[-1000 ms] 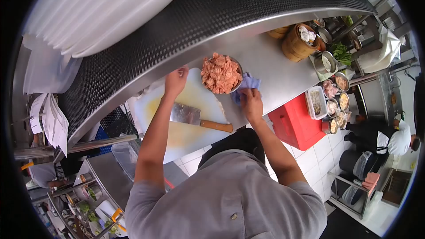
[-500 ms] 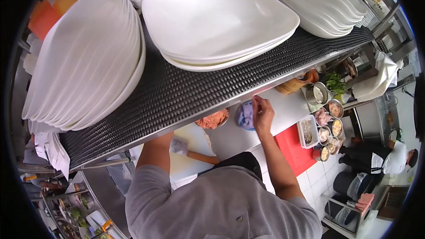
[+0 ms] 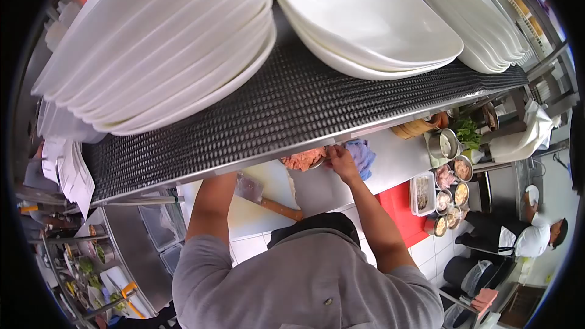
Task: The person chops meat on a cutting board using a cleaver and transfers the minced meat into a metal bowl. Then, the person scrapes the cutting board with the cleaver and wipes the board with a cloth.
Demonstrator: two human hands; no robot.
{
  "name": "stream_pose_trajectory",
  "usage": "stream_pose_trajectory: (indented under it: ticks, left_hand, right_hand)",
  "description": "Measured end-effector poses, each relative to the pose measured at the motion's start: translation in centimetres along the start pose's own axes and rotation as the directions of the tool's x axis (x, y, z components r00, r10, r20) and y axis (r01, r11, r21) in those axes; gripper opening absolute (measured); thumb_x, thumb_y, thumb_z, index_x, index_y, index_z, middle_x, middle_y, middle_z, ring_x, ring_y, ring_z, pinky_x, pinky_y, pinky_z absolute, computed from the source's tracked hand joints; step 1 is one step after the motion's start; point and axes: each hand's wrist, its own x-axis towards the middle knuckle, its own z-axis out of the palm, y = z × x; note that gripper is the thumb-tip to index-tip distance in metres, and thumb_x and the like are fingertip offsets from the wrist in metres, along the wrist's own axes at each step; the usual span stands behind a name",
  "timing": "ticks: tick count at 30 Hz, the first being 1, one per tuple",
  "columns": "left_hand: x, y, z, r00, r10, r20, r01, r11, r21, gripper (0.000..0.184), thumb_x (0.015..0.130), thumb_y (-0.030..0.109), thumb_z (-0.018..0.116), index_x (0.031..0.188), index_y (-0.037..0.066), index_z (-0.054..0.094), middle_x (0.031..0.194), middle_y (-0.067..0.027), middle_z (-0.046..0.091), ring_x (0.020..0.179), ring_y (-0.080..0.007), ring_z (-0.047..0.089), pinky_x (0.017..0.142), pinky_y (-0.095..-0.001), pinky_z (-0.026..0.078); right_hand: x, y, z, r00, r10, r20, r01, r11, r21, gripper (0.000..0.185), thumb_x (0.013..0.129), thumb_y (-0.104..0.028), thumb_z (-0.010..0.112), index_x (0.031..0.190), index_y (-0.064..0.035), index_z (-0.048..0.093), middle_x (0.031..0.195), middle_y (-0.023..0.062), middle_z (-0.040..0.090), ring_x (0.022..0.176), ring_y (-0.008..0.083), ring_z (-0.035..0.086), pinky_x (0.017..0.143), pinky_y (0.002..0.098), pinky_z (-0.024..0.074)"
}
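Note:
My right hand (image 3: 342, 163) is at the right rim of a metal bowl (image 3: 319, 163), its fingers closed at the edge. Pinkish minced meat (image 3: 303, 159) fills the bowl, whose far side is hidden by the shelf. Just right of that hand lies a crumpled blue-purple cloth (image 3: 361, 157). My left forearm (image 3: 211, 204) reaches under the shelf edge, which hides the left hand. Beside this arm, a cleaver with a wooden handle (image 3: 281, 208) rests on a white cutting board (image 3: 277, 184).
A shelf with a black mesh mat (image 3: 292, 94) crosses above the counter, carrying stacked white dishes (image 3: 378, 18). To the right are a red board (image 3: 399, 210), a clear plastic container (image 3: 422, 194) and several metal bowls of food. Another person (image 3: 530, 234) stands at far right.
My right hand has moved left, from the cloth to the bowl's rim. The cloth now lies more spread out. The view has shifted, so the shelf dishes appear farther right.

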Motion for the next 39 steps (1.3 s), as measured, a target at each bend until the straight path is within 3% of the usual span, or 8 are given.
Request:
stream_pose_trajectory:
  ticks: [1,12,19,21,27,30,34,39]
  left_hand:
    - [-0.3,0.4,-0.6,0.999,0.003,-0.032,-0.003,1.000,-0.009,0.028,0.093,0.019,0.066,0.118,0.006,0.067,0.105,-0.0172,0.070,0.100,-0.0306,0.068,0.083,-0.0372,0.054]
    - [-7.2,12.5,-1.0,0.897,0.368,-0.245,-0.442,0.744,-0.502,0.030,0.095,0.023,0.066,0.121,0.009,0.068,0.121,-0.0130,0.065,0.107,-0.0341,0.063,0.089,-0.0409,0.053]
    - [-5.3,14.5,2.6,0.998,0.024,-0.060,-0.050,0.865,-0.499,0.072,0.096,0.055,0.056,0.145,0.003,0.042,0.139,-0.0258,0.052,0.133,-0.0434,0.046,0.109,-0.0502,0.039]
    - [-5.2,15.1,3.7,0.988,0.138,-0.067,-0.153,0.880,-0.450,0.080,0.097,0.059,0.051,0.148,-0.001,0.035,0.145,-0.0277,0.046,0.136,-0.0424,0.043,0.114,-0.0481,0.035]
    - [-5.5,15.3,5.1,0.937,0.317,-0.145,-0.348,0.880,-0.324,0.075,0.100,0.053,0.050,0.149,-0.002,0.035,0.146,-0.0258,0.046,0.136,-0.0405,0.043,0.116,-0.0475,0.034]
    - [-4.2,13.3,3.1,0.956,0.293,0.019,-0.247,0.837,-0.488,0.071,0.101,0.045,0.052,0.157,0.011,0.025,0.154,-0.0211,0.039,0.143,-0.0363,0.038,0.119,-0.0454,0.031]
    - [-0.6,10.6,0.5,0.991,-0.064,0.121,0.086,0.979,-0.185,0.061,0.096,0.026,0.058,0.153,0.017,0.037,0.140,-0.0169,0.056,0.123,-0.0363,0.057,0.105,-0.0462,0.046]
    - [2.5,9.2,1.1,0.942,0.121,0.314,-0.107,0.992,-0.061,0.055,0.091,0.011,0.058,0.144,0.023,0.049,0.142,-0.0130,0.054,0.125,-0.0351,0.055,0.103,-0.0452,0.047]
  right_hand:
    - [0.7,1.3,0.4,0.989,0.077,0.130,-0.120,0.924,0.364,0.031,0.101,-0.030,0.060,0.109,0.0001,0.059,0.101,0.0129,0.068,0.075,0.0281,0.070,0.069,0.0370,0.0609]
    - [-0.1,0.1,-4.8,0.990,-0.095,0.103,0.094,0.995,0.019,0.023,0.100,-0.021,0.058,0.105,0.0014,0.059,0.094,0.0107,0.066,0.081,0.0183,0.066,0.066,0.0330,0.0582]
    - [-1.7,1.3,-2.9,0.978,-0.089,-0.188,0.110,0.988,0.107,0.037,0.106,-0.026,0.050,0.124,0.0041,0.062,0.100,0.0070,0.068,0.095,0.0160,0.061,0.090,0.0300,0.0483]
    - [-2.0,1.7,-1.2,0.951,0.026,-0.309,0.121,0.887,0.446,0.037,0.106,-0.024,0.050,0.128,0.0042,0.060,0.103,0.0068,0.067,0.098,0.0155,0.061,0.089,0.0295,0.0481]
    - [-1.1,2.0,1.3,0.903,0.206,-0.377,0.159,0.655,0.739,0.028,0.103,-0.012,0.048,0.125,0.0005,0.059,0.112,0.0071,0.065,0.099,0.0162,0.060,0.088,0.0312,0.0495]
    - [-1.3,2.8,0.6,0.891,0.075,-0.447,0.159,0.872,0.463,0.021,0.104,-0.017,0.051,0.114,-0.0003,0.062,0.103,0.0044,0.064,0.092,0.0142,0.057,0.084,0.0280,0.0471]
    - [-3.0,2.4,-1.9,0.951,0.135,-0.279,0.074,0.776,0.627,0.026,0.105,-0.021,0.053,0.112,0.0018,0.065,0.108,0.0068,0.066,0.099,0.0126,0.058,0.089,0.0275,0.0462]
    - [-4.1,4.6,-5.8,0.935,-0.066,-0.349,0.164,0.951,0.261,0.032,0.105,-0.022,0.053,0.123,0.0026,0.062,0.123,0.0098,0.066,0.115,0.0178,0.059,0.102,0.0296,0.0441]
